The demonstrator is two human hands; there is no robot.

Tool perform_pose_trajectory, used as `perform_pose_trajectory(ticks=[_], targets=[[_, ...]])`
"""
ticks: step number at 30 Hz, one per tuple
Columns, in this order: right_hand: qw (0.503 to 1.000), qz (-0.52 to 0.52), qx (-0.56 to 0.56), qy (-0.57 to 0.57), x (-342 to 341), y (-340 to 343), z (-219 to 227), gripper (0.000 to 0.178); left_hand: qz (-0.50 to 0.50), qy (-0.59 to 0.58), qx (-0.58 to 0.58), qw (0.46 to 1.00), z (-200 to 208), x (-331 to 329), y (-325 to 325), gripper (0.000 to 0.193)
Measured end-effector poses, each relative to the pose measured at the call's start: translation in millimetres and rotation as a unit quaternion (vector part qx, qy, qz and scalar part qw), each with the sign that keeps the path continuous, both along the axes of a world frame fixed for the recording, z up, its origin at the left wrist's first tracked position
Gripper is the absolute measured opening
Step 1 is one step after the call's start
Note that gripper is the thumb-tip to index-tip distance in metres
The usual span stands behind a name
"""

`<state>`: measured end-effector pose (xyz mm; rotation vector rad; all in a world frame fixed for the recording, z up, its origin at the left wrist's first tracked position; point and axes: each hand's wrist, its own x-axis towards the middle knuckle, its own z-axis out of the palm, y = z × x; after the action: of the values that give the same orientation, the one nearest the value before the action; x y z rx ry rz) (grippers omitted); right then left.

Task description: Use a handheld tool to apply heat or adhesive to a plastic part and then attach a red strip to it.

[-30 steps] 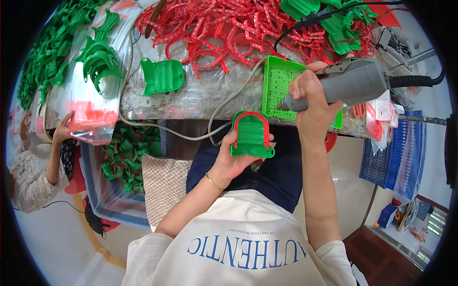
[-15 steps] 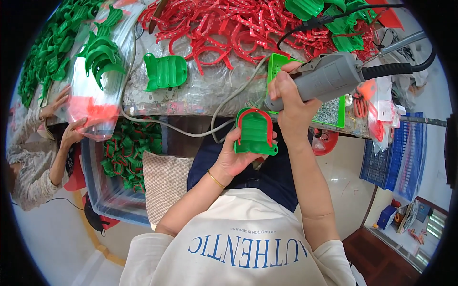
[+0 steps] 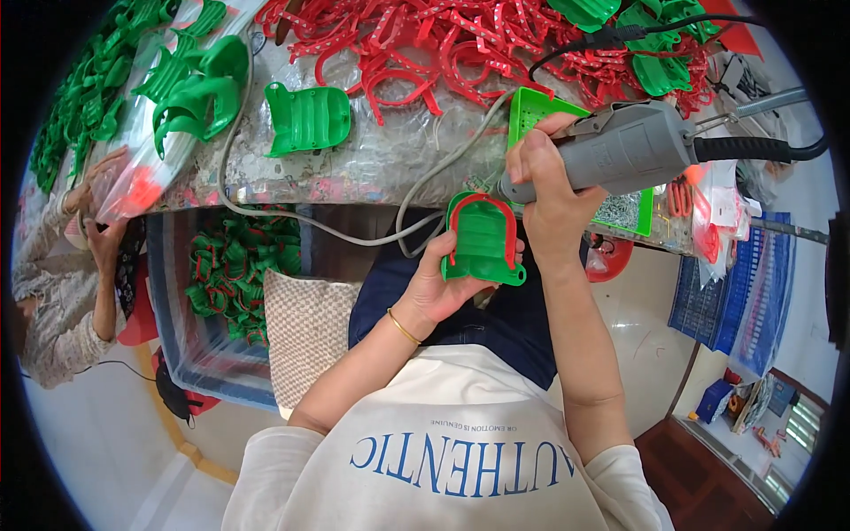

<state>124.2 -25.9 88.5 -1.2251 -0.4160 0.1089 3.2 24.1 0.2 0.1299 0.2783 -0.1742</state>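
Grey tool (image 3: pixel 629 152) pointing left, long axis slanted, clenched in right grip (image 3: pixel 553 195), left grip (image 3: pixel 433 288) pinching green piece (image 3: pixel 482 235)

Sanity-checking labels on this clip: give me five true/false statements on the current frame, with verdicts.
1. The right hand grips a grey handheld tool. True.
2. The left hand holds an all-green piece with no red on it. False: the left hand holds a green piece with a red arched band on it.
3. A loose green piece lies on the table, in nobody's hand. True.
4. The red strips are heaped on the floor. False: the red strips are piled on the table.
5. The green tray is on the person's left. False: the green tray is on the right, partly hidden by the right hand and the tool.
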Motion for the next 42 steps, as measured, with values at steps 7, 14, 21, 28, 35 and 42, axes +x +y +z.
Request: perform_pose_trajectory(ticks=[7, 14, 21, 28, 35, 42], targets=[[1.0, 0.012, -0.016, -0.009, -5, -1, -2, 0.01, -0.002, 0.003, 0.016, 1.0, -2, -2, 0, 0.073], [1.0, 0.011, 0.007, -0.028, 6, -8, 24, 0.015, -0.01, -0.03, -0.028, 0.999, -7, 2, -2, 0.074], [0.996, -0.045, -0.005, -0.078, 46, -35, 36, 0.015, 0.005, -0.036, -0.05, 0.998, -2, -3, -4, 0.071], [0.993, -0.097, -0.04, -0.059, 66, -46, -7, 0.013, 0.012, -0.023, -0.066, 0.998, -13, 1, -6, 0.074], [0.991, -0.11, -0.059, -0.055, 68, -48, -16, 0.011, 0.012, -0.017, -0.053, 0.998, -10, 1, -6, 0.073], [0.989, -0.114, -0.061, -0.065, 66, -47, -21, 0.011, 0.006, -0.012, -0.041, 0.999, -11, 1, -5, 0.075]])
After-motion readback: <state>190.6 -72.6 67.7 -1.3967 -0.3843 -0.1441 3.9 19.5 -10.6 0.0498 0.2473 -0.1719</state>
